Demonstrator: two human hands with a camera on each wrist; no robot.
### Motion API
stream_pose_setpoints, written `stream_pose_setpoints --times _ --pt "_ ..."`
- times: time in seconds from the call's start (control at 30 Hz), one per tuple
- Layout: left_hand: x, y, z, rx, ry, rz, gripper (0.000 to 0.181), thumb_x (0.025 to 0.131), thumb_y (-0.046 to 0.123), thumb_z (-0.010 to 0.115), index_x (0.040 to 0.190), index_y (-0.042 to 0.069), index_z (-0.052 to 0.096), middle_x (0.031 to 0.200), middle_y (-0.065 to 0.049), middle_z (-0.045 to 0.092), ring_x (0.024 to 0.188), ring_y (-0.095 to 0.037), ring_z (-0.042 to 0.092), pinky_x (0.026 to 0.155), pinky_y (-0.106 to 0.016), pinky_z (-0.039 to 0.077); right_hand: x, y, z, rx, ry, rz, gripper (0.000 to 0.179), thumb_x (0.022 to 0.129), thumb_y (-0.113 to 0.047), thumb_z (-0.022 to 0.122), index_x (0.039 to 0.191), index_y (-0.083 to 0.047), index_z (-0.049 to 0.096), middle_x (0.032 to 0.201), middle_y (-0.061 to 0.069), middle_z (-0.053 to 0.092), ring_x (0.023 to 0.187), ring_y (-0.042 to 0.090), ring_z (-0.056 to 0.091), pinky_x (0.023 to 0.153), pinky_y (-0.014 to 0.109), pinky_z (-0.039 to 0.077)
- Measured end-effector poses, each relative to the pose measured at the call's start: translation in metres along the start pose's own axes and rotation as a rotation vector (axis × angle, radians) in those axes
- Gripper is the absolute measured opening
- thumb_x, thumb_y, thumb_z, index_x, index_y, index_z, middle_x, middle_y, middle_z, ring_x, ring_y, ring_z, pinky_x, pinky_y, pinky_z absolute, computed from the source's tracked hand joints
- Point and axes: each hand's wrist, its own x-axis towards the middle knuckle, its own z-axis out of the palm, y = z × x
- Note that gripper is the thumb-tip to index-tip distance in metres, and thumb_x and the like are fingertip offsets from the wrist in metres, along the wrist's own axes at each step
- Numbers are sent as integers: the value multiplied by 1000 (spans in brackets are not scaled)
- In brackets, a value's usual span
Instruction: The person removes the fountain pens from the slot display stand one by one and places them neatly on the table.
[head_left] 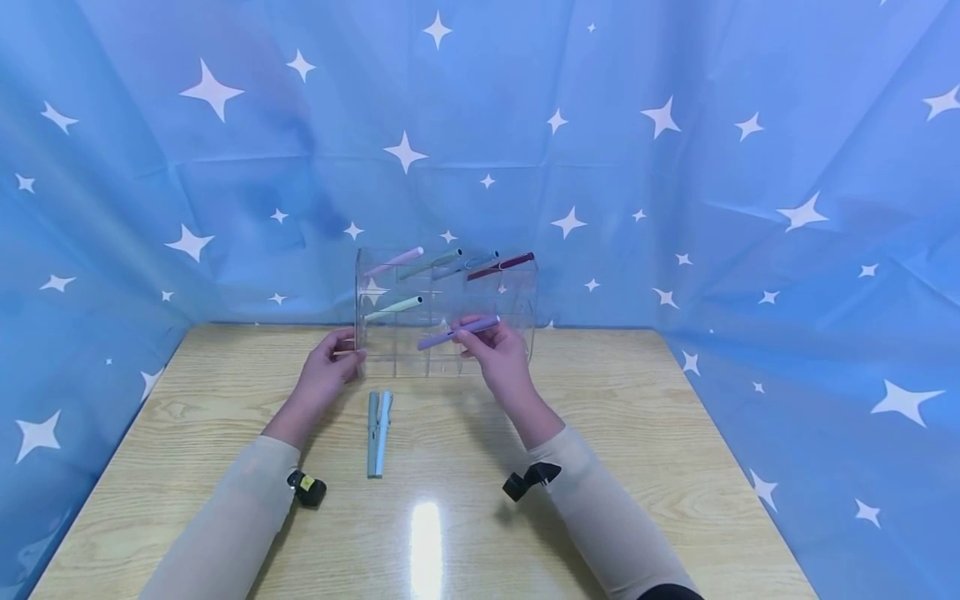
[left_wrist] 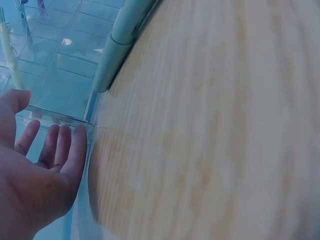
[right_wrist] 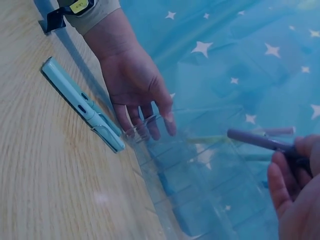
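A clear plastic pen organizer (head_left: pixel 411 362) with compartments stands at the back of the table. My left hand (head_left: pixel 333 358) grips its left side wall, thumb at the front edge and fingertips against the outer face, as the left wrist view shows. In my right hand (head_left: pixel 498 346), thumb and fingers pinch a purple pen (head_left: pixel 435 340) by its middle, tilted in front of the lower compartments. A light green pen (head_left: pixel 395 308) lies in the left compartment of a lower row. The upper row holds a lilac pen (head_left: pixel 395 261), a green pen (head_left: pixel 431 264), a blue pen (head_left: pixel 450 269) and a dark red pen (head_left: pixel 517 261).
A grey-green pen (head_left: pixel 372 433) and a light blue pen (head_left: pixel 383 437) lie side by side on the wooden table (head_left: pixel 637 467), in front of the organizer. Behind it hangs a blue cloth with white stars (head_left: pixel 487 108).
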Motion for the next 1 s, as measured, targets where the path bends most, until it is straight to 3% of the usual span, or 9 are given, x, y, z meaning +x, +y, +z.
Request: stream_pose_setpoints --times 0.23,0.37,0.5,0.57,0.8,1.0 --pt "-1 0 -1 5 2 11 55 113 23 66 163 8 49 150 -22 54 128 -32 60 103 -36 60 -3 2 2 24 -4 25 21 109 -10 72 126 2 72 122 21 78 108 22 77 95 35 66" --pt "-1 1 0 -6 1 7 55 113 24 66 163 9 49 149 -21 53 129 -32 59 100 -32 61 -5 2 4 100 -17 39 27 112 -4 64 139 1 63 119 22 75 117 40 76 102 40 63" --pt "0 0 0 -7 -1 5 56 113 24 66 164 10 49 149 -21 53 129 -32 59 98 -29 60 -7 2 5 154 -34 50 38 114 -1 59 151 -2 54 117 13 72 122 55 69 102 45 64" --pt "0 -1 -1 -5 -3 5 56 113 23 66 165 9 48 149 -21 52 129 -32 59 98 -29 60 -7 3 5 153 -40 56 40 114 -1 58 154 -3 52 117 11 71 121 52 71 100 46 64" --pt "4 -4 -2 -11 -6 -10 59 114 22 65 167 9 45 152 -21 51 130 -31 58 104 -36 60 -9 6 5 123 -56 63 51 110 0 65 158 -8 49 120 18 70 102 25 79 92 44 67" --pt "1 -1 -2 -8 -13 -6 59 114 20 64 168 7 44 151 -22 51 132 -35 58 103 -35 60 -10 10 4 109 -73 54 73 106 1 72 167 -16 37 109 14 72 92 22 79 88 48 69"
